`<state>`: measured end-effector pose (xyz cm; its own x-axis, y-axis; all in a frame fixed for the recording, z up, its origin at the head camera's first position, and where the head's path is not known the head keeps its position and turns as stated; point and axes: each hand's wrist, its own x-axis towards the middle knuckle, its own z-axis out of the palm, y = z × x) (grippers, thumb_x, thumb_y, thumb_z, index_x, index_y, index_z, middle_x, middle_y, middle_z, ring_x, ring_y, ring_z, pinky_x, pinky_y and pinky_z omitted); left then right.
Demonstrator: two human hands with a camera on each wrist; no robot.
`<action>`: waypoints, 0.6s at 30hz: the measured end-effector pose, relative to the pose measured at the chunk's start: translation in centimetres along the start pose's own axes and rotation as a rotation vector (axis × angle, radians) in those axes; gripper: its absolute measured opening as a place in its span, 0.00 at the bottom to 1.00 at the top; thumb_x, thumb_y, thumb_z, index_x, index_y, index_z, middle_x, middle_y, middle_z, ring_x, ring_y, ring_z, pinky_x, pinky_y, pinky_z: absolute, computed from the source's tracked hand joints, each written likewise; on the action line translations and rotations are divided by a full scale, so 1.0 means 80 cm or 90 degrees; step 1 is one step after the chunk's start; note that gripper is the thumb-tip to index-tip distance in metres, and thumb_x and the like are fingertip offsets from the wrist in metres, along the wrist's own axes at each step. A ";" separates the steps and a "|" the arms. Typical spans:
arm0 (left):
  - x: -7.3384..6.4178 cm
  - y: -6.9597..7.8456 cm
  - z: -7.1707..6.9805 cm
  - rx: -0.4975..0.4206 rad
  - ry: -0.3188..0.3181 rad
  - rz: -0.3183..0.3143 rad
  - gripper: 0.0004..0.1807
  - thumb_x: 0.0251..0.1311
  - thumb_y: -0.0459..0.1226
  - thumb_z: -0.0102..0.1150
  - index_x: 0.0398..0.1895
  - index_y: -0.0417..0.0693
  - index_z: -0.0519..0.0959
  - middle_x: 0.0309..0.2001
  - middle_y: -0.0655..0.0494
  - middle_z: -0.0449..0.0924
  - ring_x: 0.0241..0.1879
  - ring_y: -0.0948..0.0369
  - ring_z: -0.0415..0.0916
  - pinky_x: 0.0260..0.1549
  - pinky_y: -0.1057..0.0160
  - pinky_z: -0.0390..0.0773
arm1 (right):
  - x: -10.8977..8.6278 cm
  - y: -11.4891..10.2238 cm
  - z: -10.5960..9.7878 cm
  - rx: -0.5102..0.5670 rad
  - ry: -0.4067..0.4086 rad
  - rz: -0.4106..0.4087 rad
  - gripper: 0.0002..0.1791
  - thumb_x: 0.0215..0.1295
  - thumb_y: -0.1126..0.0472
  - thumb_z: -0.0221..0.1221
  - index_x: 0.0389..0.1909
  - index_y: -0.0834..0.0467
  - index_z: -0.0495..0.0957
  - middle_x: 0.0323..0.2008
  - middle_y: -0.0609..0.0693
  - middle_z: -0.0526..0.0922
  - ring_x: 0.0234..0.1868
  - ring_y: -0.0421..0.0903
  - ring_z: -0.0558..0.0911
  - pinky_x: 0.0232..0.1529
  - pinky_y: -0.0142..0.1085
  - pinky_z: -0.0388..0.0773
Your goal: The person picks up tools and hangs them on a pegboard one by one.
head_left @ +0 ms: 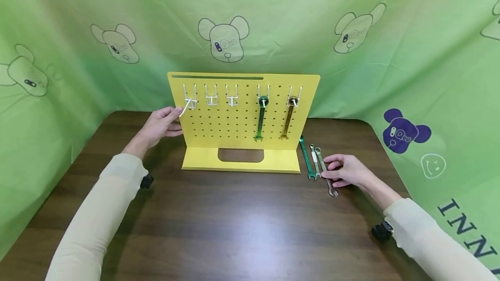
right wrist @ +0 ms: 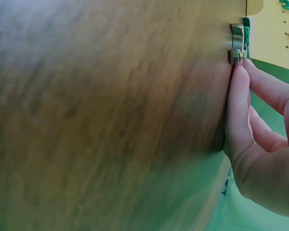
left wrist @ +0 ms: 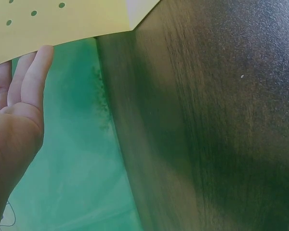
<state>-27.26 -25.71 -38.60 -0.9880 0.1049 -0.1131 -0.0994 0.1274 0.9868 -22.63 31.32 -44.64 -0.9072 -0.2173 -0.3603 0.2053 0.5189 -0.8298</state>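
In the head view a yellow pegboard (head_left: 226, 129) stands on the table. My left hand (head_left: 161, 124) holds its left edge, thumb beside a white hook (head_left: 188, 104); the left wrist view shows the fingers (left wrist: 33, 79) at the edge. A green wrench (head_left: 261, 120) and a bronze-coloured wrench (head_left: 288, 120) hang from hooks on the right part. My right hand (head_left: 345, 170) pinches a silver combination wrench (head_left: 333, 191) lying right of the board, its middle partly hidden by the fingers. Beside it lie a smaller silver wrench (head_left: 314, 159) and a green wrench (head_left: 307, 159).
Two more white hooks (head_left: 211, 99) sit on the board between the left hook and the hung green wrench. The brown wooden table (head_left: 234, 220) extends in front of the board. Green printed cloth (head_left: 273, 34) surrounds the table at the back and sides.
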 end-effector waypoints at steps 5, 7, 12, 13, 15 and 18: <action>-0.003 -0.001 -0.005 0.005 -0.002 -0.001 0.25 0.71 0.56 0.55 0.41 0.40 0.74 0.47 0.48 0.75 0.44 0.56 0.86 0.49 0.56 0.86 | 0.001 -0.004 0.003 0.004 -0.004 0.000 0.37 0.62 0.64 0.72 0.67 0.71 0.65 0.46 0.59 0.75 0.32 0.44 0.83 0.31 0.43 0.90; -0.003 -0.002 -0.006 0.007 -0.007 0.001 0.25 0.71 0.56 0.55 0.42 0.40 0.74 0.47 0.48 0.75 0.44 0.56 0.86 0.49 0.57 0.86 | 0.000 -0.004 0.003 0.010 -0.003 0.003 0.37 0.61 0.65 0.72 0.67 0.71 0.65 0.46 0.59 0.75 0.32 0.45 0.83 0.31 0.43 0.90; 0.001 -0.003 -0.005 0.001 -0.015 0.006 0.25 0.71 0.56 0.56 0.41 0.40 0.74 0.47 0.48 0.75 0.43 0.57 0.86 0.49 0.57 0.86 | -0.002 -0.003 0.001 0.016 0.001 0.006 0.36 0.62 0.66 0.71 0.67 0.71 0.65 0.47 0.59 0.75 0.32 0.45 0.83 0.31 0.44 0.90; 0.001 -0.003 -0.004 0.001 -0.016 0.006 0.25 0.71 0.56 0.56 0.41 0.40 0.74 0.47 0.49 0.75 0.43 0.57 0.86 0.49 0.57 0.86 | -0.003 -0.003 0.000 0.013 0.003 0.005 0.36 0.61 0.66 0.71 0.66 0.71 0.66 0.47 0.59 0.75 0.32 0.45 0.83 0.30 0.44 0.90; 0.002 -0.003 -0.003 0.001 -0.017 0.006 0.25 0.71 0.56 0.55 0.41 0.40 0.74 0.47 0.49 0.76 0.44 0.57 0.86 0.49 0.57 0.86 | -0.004 -0.004 0.000 -0.002 0.007 0.004 0.35 0.61 0.66 0.71 0.66 0.71 0.67 0.48 0.60 0.76 0.33 0.44 0.83 0.29 0.43 0.90; 0.002 -0.001 -0.003 0.004 -0.016 0.006 0.25 0.71 0.56 0.55 0.41 0.40 0.74 0.46 0.49 0.77 0.44 0.57 0.86 0.49 0.56 0.86 | -0.007 -0.006 0.001 -0.034 0.019 0.002 0.32 0.61 0.66 0.70 0.64 0.70 0.70 0.47 0.58 0.79 0.32 0.42 0.82 0.24 0.38 0.87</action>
<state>-27.39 -25.91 -38.69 -0.9858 0.1302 -0.1061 -0.0889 0.1318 0.9873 -22.24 31.14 -44.07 -0.9174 -0.1911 -0.3491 0.1889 0.5629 -0.8046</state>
